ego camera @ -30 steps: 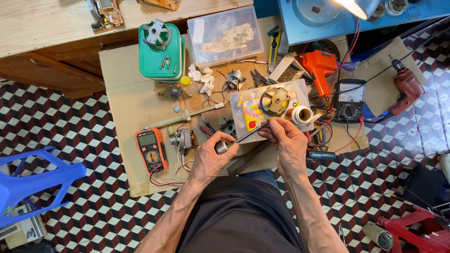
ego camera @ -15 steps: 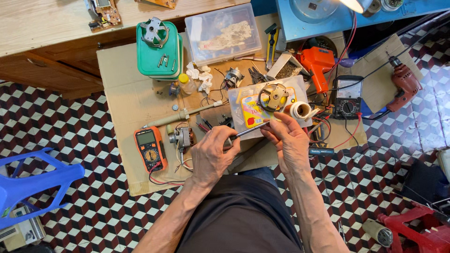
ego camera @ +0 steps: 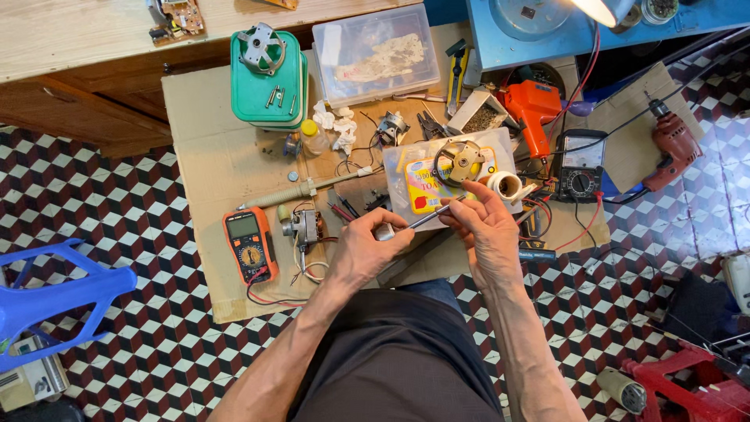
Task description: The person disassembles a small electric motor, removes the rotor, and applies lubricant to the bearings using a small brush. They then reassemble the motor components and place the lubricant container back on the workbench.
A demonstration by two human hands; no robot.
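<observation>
Head view: both hands (ego camera: 367,250) on screwdriver (ego camera: 426,216).

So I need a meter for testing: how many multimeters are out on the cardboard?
2. An orange digital multimeter lies left of the left hand; a black analog multimeter sits beyond the right hand. Clutter may hide others.

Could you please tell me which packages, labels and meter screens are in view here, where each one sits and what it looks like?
Orange multimeter: left on the cardboard, upright rectangle, grey screen above a dial.
Black analogue meter: right of the hands, pale window above a round dial.
Clear bag: just beyond the hands, with a yellow, red and blue printed label.
Clear plastic box: far edge, lidded, pale contents.
Green tub: left of the box, metal part on top.
</observation>
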